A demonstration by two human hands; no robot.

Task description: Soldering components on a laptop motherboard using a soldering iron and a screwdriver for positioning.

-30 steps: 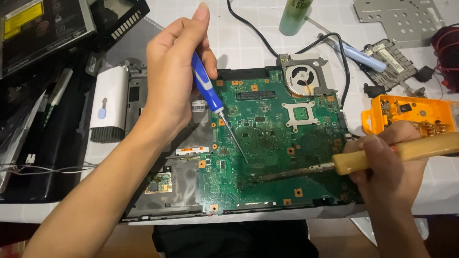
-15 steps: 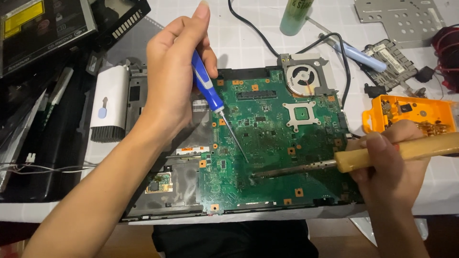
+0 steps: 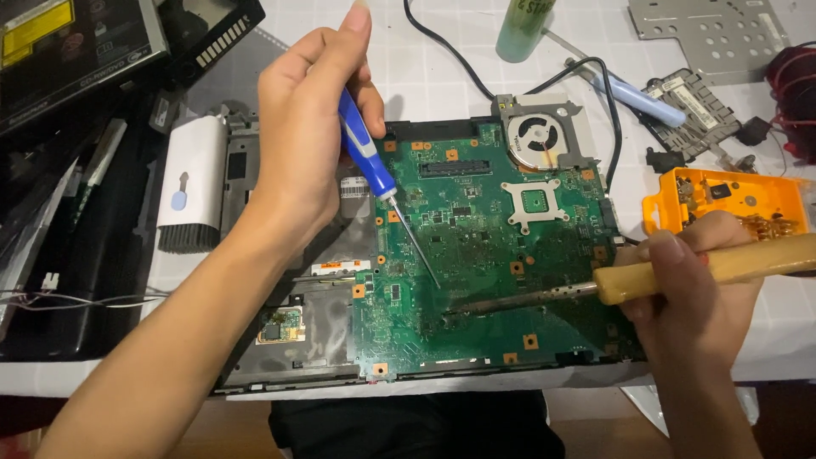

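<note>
1. Your left hand (image 3: pixel 310 136) is closed around the blue screwdriver (image 3: pixel 367 157), held like a pen; its thin shaft slants down to the right and the tip sits on the green board (image 3: pixel 493 255), near its middle.
2. Your right hand (image 3: pixel 693 289) is clamped on the wooden handle of the soldering iron (image 3: pixel 595 289). The iron lies almost level, its dark tip pointing left and landing on the board just beside the screwdriver tip.
3. The board lies flat in the open laptop base (image 3: pixel 297 340) on the white table (image 3: pixel 450 76), with the fan (image 3: pixel 540 136) at its upper right corner.
4. As it looks, you are mid-step: heating one spot while the screwdriver presses or pries at it. Whether the two tips touch each other cannot be told from here.
5. The next move calls for steady hands: hold the iron on that one joint only, and keep the screwdriver's push light so it does not skid across nearby parts.
6. Mind the black cable (image 3: pixel 595 93) looping behind the fan, and the orange case (image 3: pixel 722 200) just behind your right hand.
</note>
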